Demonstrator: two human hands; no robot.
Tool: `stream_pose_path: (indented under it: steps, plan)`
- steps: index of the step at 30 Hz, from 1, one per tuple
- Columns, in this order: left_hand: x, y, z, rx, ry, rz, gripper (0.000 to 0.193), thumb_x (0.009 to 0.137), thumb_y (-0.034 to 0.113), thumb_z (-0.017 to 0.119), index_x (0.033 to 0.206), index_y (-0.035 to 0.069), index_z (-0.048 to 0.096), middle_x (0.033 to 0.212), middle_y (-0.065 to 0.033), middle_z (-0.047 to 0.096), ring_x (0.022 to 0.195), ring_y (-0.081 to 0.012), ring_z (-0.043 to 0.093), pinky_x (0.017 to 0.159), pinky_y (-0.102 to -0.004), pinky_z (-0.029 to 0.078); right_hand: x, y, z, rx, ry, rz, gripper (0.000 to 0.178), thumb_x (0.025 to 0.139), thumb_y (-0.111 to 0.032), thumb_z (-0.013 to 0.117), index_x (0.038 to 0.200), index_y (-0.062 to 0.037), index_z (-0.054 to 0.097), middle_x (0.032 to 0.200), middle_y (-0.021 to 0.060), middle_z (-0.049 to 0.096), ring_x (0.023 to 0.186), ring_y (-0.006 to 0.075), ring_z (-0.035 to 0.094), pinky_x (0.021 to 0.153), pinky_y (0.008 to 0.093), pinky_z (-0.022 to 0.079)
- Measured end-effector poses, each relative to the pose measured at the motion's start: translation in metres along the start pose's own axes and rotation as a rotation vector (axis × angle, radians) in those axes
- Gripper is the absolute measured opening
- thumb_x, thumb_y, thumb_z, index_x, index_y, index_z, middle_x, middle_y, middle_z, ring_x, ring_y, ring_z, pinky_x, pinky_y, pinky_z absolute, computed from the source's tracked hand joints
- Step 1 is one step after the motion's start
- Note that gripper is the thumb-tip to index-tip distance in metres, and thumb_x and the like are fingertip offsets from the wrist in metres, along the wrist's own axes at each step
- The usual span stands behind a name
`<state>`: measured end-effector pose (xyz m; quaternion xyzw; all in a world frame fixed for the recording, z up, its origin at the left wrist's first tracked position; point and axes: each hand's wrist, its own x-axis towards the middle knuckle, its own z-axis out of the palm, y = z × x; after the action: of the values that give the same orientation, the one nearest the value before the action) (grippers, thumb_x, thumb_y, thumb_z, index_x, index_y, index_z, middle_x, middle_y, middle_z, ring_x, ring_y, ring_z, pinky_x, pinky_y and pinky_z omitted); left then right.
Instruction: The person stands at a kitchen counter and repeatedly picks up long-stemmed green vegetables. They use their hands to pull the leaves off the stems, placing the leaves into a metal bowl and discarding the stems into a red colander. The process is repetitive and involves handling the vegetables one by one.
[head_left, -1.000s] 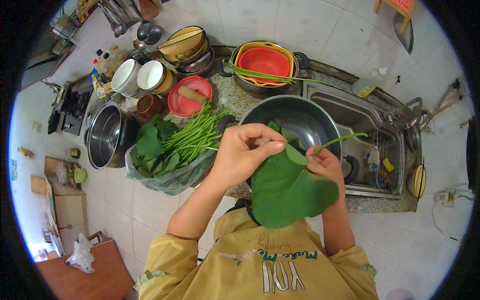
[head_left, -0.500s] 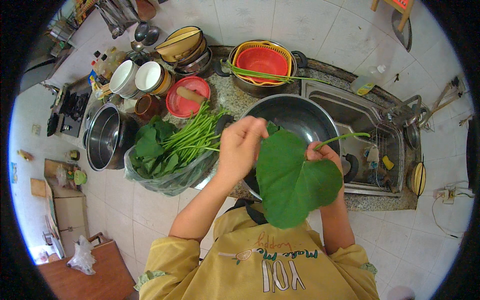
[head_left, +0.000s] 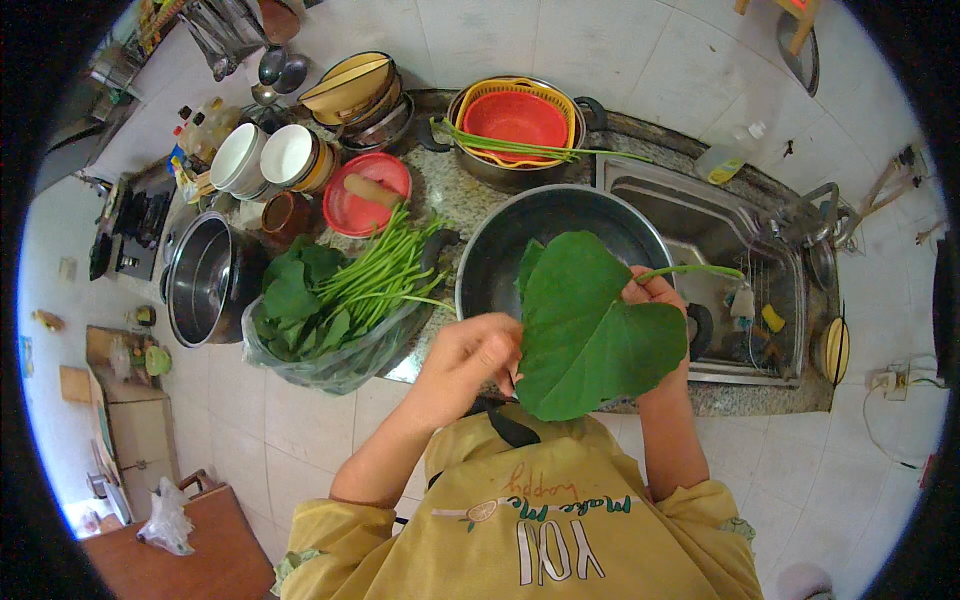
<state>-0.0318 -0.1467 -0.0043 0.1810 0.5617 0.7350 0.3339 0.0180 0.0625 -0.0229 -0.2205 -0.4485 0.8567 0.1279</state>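
A large green leaf (head_left: pixel 590 345) with a long stem is spread open in front of me, over the near rim of a big dark-lined metal pot (head_left: pixel 480 245). My right hand (head_left: pixel 655 290) is closed on it near the base of the stem, which points right; part of the fingers lies behind the leaf. Curled in at the left edge is my left hand (head_left: pixel 470 360), its fingertips closed on the leaf and partly hidden by it. Another bit of green shows behind the leaf's upper left. To the left, a clear plastic bag (head_left: pixel 350 375) holds leafy greens (head_left: pixel 370 285) with long stems.
Beyond the pot, green stalks lie across a red basket (head_left: pixel 515 120) set in another pot. A steel sink (head_left: pixel 700 215) is at the right. Further left are a red plate (head_left: pixel 345 210), stacked bowls (head_left: pixel 290 155) and an empty steel pot (head_left: pixel 200 280).
My left hand has moved down along the leaf's left edge, from near its top. The leaf has risen slightly, while my right hand keeps its hold on it.
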Motion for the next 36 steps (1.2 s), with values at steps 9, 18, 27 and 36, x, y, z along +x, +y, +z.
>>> stream_pose_path:
  steps: [9,18,27,36]
  plan:
    - [-0.005,0.004,0.012,0.118,0.060,-0.117,0.006,0.078,0.002,0.060,0.078,-0.003,0.059,0.066,-0.0037,0.058,0.058,-0.0087,0.056,0.052,-0.0207,0.047,0.000,-0.007,0.003,-0.035,0.033,-0.058,0.007,0.078,-0.006,0.060,0.083,-0.0036,0.056,0.073,0.0039,0.059,0.060,0.0094,0.054,0.055,0.0209,0.044]
    - [-0.002,-0.007,0.011,0.147,0.090,0.064,0.009,0.080,-0.001,0.055,0.086,-0.003,0.061,0.069,-0.0023,0.057,0.062,-0.0082,0.057,0.053,-0.0193,0.045,0.004,-0.002,-0.009,-0.003,0.076,-0.108,0.009,0.078,-0.007,0.060,0.085,-0.0032,0.056,0.073,0.0047,0.059,0.061,0.0104,0.055,0.055,0.0219,0.045]
    - [0.010,-0.021,0.019,0.005,0.308,-0.066,0.016,0.081,-0.001,0.047,0.093,-0.002,0.057,0.066,-0.0071,0.057,0.048,-0.0103,0.049,0.046,-0.0198,0.040,0.006,-0.018,-0.022,0.102,0.195,-0.302,0.010,0.080,-0.009,0.059,0.088,-0.0038,0.056,0.074,0.0036,0.058,0.063,0.0109,0.055,0.055,0.0224,0.045]
    - [0.019,-0.022,0.059,-0.108,-0.125,-0.303,0.018,0.081,0.003,0.048,0.095,-0.003,0.058,0.069,-0.0059,0.056,0.063,-0.0137,0.057,0.062,-0.0254,0.047,0.011,-0.024,-0.046,0.123,0.213,-0.423,0.014,0.080,-0.008,0.058,0.092,-0.0036,0.054,0.076,0.0035,0.058,0.064,0.0103,0.054,0.056,0.0220,0.044]
